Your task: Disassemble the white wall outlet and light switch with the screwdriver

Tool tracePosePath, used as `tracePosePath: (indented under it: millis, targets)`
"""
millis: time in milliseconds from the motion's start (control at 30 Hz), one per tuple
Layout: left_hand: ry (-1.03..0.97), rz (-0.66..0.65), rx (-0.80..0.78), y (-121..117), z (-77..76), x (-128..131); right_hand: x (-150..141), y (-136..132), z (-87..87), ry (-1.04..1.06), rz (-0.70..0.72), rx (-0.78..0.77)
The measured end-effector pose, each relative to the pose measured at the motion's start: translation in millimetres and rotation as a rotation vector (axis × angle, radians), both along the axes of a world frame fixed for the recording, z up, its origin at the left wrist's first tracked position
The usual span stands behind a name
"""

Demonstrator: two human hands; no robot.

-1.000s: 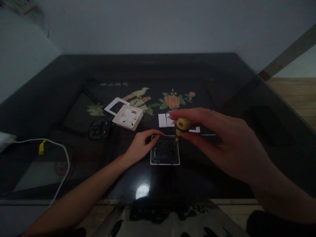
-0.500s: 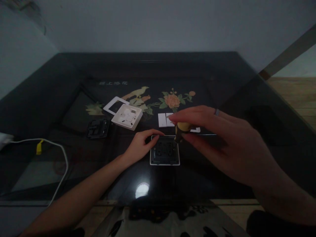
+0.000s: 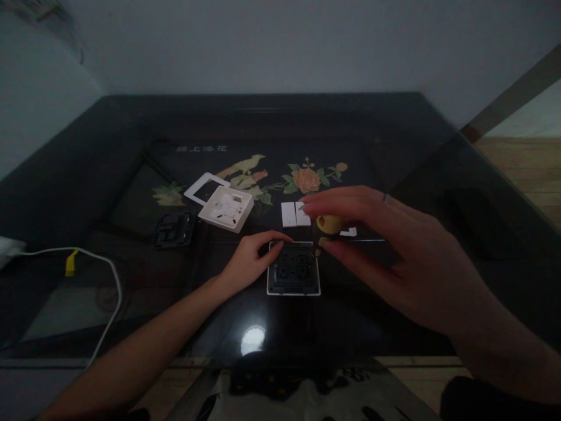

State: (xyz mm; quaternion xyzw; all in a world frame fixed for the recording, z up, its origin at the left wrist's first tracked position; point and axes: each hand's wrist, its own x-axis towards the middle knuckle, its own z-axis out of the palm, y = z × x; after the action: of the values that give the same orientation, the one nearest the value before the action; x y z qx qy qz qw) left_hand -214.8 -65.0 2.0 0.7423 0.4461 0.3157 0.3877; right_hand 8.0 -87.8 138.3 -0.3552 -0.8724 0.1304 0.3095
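A wall switch [image 3: 293, 279] with a black inner plate and a white rim lies on the dark table. My left hand [image 3: 250, 257] grips its upper left corner, thumb on the plate and fingers along the far edge. In my right hand [image 3: 385, 245], thumb and fingertips pinch the yellow and black handle of a screwdriver [image 3: 328, 224]. The screwdriver stands over the switch's right side, where its tip is hard to make out. Behind the screwdriver lie white switch covers [image 3: 295, 214], partly hidden by my right hand.
To the left are a white back box [image 3: 227, 209], a white frame [image 3: 193, 192] and a black switch plate [image 3: 174, 229]. A white cable [image 3: 114, 269] with a yellow tag [image 3: 70, 263] runs along the left side. The table [image 3: 263, 120] meets a wall at the back.
The screwdriver's handle has turned and tilted slightly within my right fingers, with its end shifting a little right. My left hand keeps its hold on the wall switch.
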Motion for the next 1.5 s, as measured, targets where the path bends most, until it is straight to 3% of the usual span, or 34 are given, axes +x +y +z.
tracePosePath:
  millis: [233, 533, 800, 1000, 1233, 1500]
  targets:
    - [0.011, 0.002, 0.003, -0.6, 1.3, -0.6, -1.7, 0.3, -2.2, 0.059, -0.075, 0.088]
    - [0.013, -0.001, 0.006, -0.7, 1.2, 0.2, 0.8, -0.8, 0.3, 0.009, -0.002, 0.015]
    - [0.019, -0.006, 0.010, -0.2, 2.7, -0.3, -1.8, -0.5, -1.5, 0.048, -0.081, 0.057]
    - [0.017, -0.005, 0.010, 0.1, 1.6, -0.1, -0.6, -1.2, 0.9, 0.019, -0.013, -0.020]
    - [0.020, -0.008, 0.003, -1.0, 3.5, 0.4, -2.5, 0.8, -4.6, 0.073, -0.100, 0.127]
    - [0.019, 0.003, 0.001, -1.5, 2.3, 0.6, -2.2, 0.1, -1.9, 0.058, -0.010, 0.014]
